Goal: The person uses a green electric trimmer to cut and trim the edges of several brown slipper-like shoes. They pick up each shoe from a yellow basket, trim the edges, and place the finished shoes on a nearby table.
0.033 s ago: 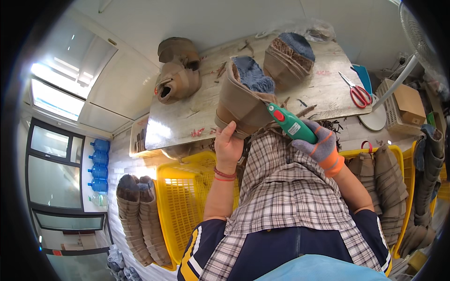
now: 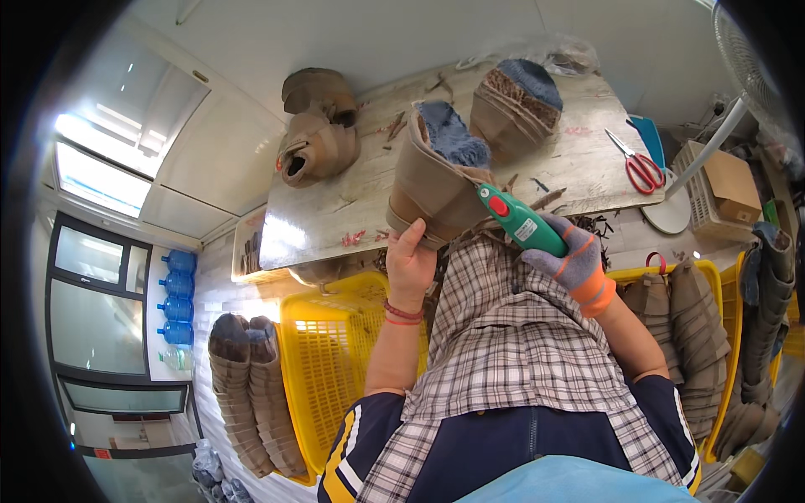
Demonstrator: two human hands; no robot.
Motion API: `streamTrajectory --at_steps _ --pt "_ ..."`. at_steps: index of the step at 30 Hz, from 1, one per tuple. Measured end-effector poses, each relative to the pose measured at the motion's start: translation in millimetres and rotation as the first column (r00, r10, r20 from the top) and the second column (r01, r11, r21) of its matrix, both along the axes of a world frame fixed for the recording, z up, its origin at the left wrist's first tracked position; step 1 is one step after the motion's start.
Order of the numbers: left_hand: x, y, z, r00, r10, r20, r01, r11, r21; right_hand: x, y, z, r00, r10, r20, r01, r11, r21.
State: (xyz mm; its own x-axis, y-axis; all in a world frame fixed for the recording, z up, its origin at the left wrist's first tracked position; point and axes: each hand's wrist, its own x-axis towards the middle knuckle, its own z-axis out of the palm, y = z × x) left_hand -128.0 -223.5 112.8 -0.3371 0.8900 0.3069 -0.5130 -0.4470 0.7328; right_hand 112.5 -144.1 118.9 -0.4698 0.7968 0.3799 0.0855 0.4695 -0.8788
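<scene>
My left hand (image 2: 410, 264), bare, grips the lower edge of a brown fur-lined boot upper (image 2: 426, 186), thumb on the outer face. Blue fleece fills its opening, which tilts up and away from me. In a grey and orange glove, my right hand (image 2: 577, 261) is closed around green electric scissors (image 2: 524, 222) with a red button. Their tip meets the right edge of the boot upper; the blade itself is too small to make out. Behind, a stack of similar lined uppers (image 2: 509, 113) stands on the table (image 2: 369, 201).
More brown uppers (image 2: 319, 142) stand at the table's far left. Red-handled scissors (image 2: 641, 168) lie at its right end, by a white fan stand (image 2: 668, 214). Dark scraps litter the tabletop. Yellow baskets (image 2: 335, 335) flank me; nested uppers (image 2: 231, 377) lean outside the left one.
The boot upper and my left hand have shifted very slightly to the right. The electric scissors and my right hand look unmoved.
</scene>
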Motion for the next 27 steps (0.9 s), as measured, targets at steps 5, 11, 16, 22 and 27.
streamTrajectory --at_steps 5,11,16,22,27 --pt "7 4 -15 0.931 0.112 -0.348 -0.124 0.992 -0.013 1 2 5 1.000 -0.027 -0.002 0.026 0.988 -0.149" --pt "10 12 -17 0.371 0.343 -0.863 -0.362 0.909 0.205 0 7 -6 0.991 -0.124 -0.041 0.120 0.989 -0.084" --pt "10 10 -21 -0.113 0.369 -0.922 -0.276 0.880 0.386 2 11 -7 0.986 -0.151 -0.065 0.138 0.975 -0.174" --pt "15 9 -32 -0.171 0.356 -0.919 -0.204 0.900 0.386 5 14 -5 0.980 -0.150 -0.127 0.098 0.934 -0.345" --pt "12 -3 -44 0.026 0.387 -0.922 -0.227 0.900 0.372 6 23 -9 0.973 -0.210 -0.091 0.166 0.921 -0.351"
